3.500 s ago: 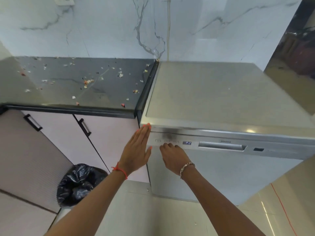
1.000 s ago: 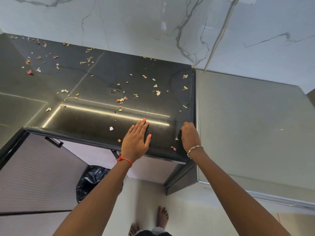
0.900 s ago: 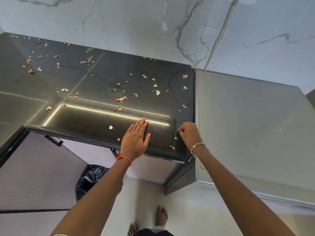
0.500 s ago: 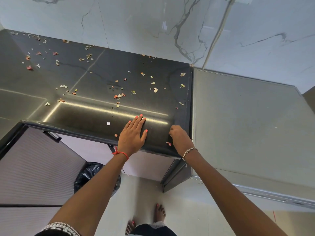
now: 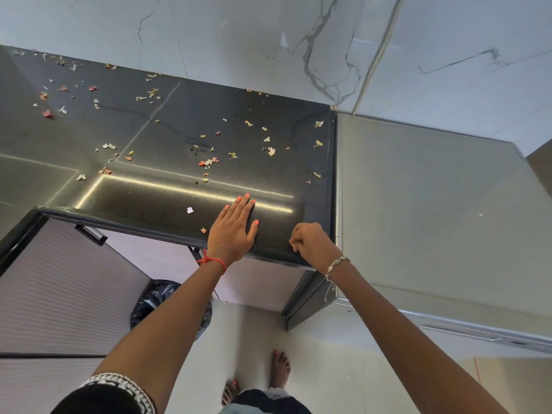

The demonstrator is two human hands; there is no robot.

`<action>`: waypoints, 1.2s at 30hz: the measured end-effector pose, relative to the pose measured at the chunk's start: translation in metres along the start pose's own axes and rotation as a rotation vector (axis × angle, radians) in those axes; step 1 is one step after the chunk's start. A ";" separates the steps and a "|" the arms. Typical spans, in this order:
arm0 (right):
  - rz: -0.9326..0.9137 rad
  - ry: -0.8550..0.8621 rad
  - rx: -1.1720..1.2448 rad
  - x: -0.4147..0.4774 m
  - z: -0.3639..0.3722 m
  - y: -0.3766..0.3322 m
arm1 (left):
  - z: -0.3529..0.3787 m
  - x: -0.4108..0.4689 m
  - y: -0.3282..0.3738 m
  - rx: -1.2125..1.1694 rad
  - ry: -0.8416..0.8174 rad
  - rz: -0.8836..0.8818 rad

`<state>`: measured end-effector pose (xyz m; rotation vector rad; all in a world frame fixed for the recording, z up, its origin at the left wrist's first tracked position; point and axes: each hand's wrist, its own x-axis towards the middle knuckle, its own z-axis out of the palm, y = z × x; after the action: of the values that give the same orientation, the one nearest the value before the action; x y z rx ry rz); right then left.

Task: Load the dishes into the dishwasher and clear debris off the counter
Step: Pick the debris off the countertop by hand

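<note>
At the front edge of the counter (image 5: 167,198), the left hand's fingers (image 5: 243,204) lie straight and close together, pressed flat on the dark top with the thumb spread to one side. The left hand (image 5: 236,231) rests palm down, its heel at the counter's front lip, and a red thread (image 5: 212,259) circles the wrist.

Near the counter's front right corner, the right hand's fingertips (image 5: 294,239) are curled in tight and bunched against the lip. A small pink scrap sits at the tips; whether it is pinched cannot be told. The right hand (image 5: 313,242) is knuckles up, with a bracelet (image 5: 336,264) at the wrist.

An orange scrap (image 5: 203,230) lies on the counter just beside the left hand, and a white scrap (image 5: 190,210) lies a little farther along the front. The debris (image 5: 207,162) is scattered over the counter's middle and back, as small pink, green and white flakes reaching to the far left end.

The dishwasher (image 5: 433,219) stands against the counter's right end, its door closed. Under the counter are cabinet doors (image 5: 59,294) and a bin lined with a black bag (image 5: 155,297). A marble wall (image 5: 268,40) rises behind the counter. The person's bare feet (image 5: 279,369) stand on the floor in front of it.
</note>
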<state>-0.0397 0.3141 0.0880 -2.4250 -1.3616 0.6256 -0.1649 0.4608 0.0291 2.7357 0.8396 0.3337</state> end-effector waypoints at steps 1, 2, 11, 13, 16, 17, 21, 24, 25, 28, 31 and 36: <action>-0.011 -0.006 -0.030 -0.001 0.002 -0.002 | 0.000 0.000 0.000 0.001 -0.002 0.001; -0.018 -0.008 -0.064 -0.001 0.003 -0.004 | 0.000 0.000 0.000 0.003 -0.003 0.002; 0.067 0.109 -0.035 0.006 0.001 -0.017 | -0.003 0.001 0.001 -0.028 -0.026 -0.003; 0.137 0.188 0.178 0.013 -0.010 -0.013 | -0.006 0.005 0.002 -0.109 -0.058 -0.051; 0.224 0.230 0.439 0.014 -0.022 -0.006 | -0.008 0.009 0.006 -0.241 -0.091 -0.121; 0.240 0.226 0.498 0.013 -0.024 -0.005 | -0.007 0.009 0.007 -0.234 -0.089 -0.122; 0.231 0.199 0.687 0.014 -0.032 -0.005 | -0.006 0.011 0.011 -0.340 -0.058 -0.181; 0.124 0.127 0.399 0.017 -0.032 -0.007 | -0.007 0.012 0.013 -0.356 -0.037 -0.197; 0.093 0.082 0.297 0.020 -0.032 -0.012 | -0.005 0.011 0.013 -0.328 -0.034 -0.186; 0.156 -0.221 0.023 0.034 -0.033 -0.024 | -0.001 0.008 0.012 -0.261 -0.023 -0.160; 0.213 -0.323 -0.086 0.033 -0.030 -0.028 | 0.002 0.007 0.012 -0.226 -0.004 -0.147; 0.030 -0.149 -0.201 0.015 -0.017 -0.025 | 0.003 0.006 0.014 -0.208 0.005 -0.149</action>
<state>-0.0425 0.3388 0.1104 -2.6051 -1.5154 0.7222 -0.1521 0.4527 0.0312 2.4666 0.9471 0.3747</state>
